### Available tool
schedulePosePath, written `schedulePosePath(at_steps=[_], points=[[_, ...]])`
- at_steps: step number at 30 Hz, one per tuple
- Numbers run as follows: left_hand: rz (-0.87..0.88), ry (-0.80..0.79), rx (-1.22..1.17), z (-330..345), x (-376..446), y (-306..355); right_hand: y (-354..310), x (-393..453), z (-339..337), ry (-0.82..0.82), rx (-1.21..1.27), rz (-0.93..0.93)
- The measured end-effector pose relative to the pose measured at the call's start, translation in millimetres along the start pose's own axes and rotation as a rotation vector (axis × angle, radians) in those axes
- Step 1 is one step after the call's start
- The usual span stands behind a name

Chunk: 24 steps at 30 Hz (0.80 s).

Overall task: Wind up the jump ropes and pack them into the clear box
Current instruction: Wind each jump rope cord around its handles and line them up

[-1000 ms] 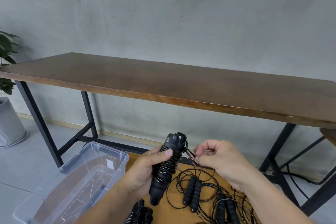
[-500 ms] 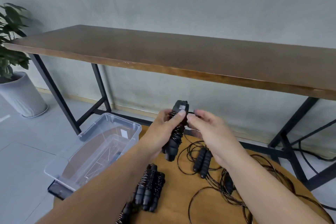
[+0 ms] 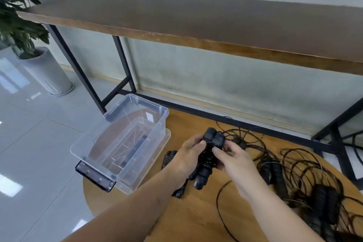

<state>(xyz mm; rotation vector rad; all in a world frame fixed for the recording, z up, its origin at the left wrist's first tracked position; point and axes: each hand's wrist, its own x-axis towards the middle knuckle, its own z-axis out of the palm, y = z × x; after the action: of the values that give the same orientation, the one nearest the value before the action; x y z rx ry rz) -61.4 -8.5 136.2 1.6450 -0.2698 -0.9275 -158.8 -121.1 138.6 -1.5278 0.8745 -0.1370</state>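
Above the round wooden table [image 3: 196, 222]: 1 wound jump rope [image 3: 209, 155], its 2 black handles side by side and cord coiled round them, held between both hands. Left hand [image 3: 188, 155] grips its left side; right hand [image 3: 233, 156] pinches its right side, fingers curled. Clear box [image 3: 94, 143], open, lies just left of the left hand at the table's edge. Loose jump ropes [image 3: 306, 182] lie tangled right of the right hand.

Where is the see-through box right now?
The clear box sits on the left edge of the round wooden table, left of both hands, beside the long table's black leg.
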Motion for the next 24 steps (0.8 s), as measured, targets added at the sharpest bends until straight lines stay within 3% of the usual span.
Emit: schedulePosePath(at_steps=[14, 24], points=[[-0.299, 0.013, 0.222, 15, 28, -125, 144, 35, 29, 0.020, -0.040, 0.383], [-0.309, 0.077, 0.276, 11, 66, -159, 203, 97, 52, -0.052, -0.168, 0.320]])
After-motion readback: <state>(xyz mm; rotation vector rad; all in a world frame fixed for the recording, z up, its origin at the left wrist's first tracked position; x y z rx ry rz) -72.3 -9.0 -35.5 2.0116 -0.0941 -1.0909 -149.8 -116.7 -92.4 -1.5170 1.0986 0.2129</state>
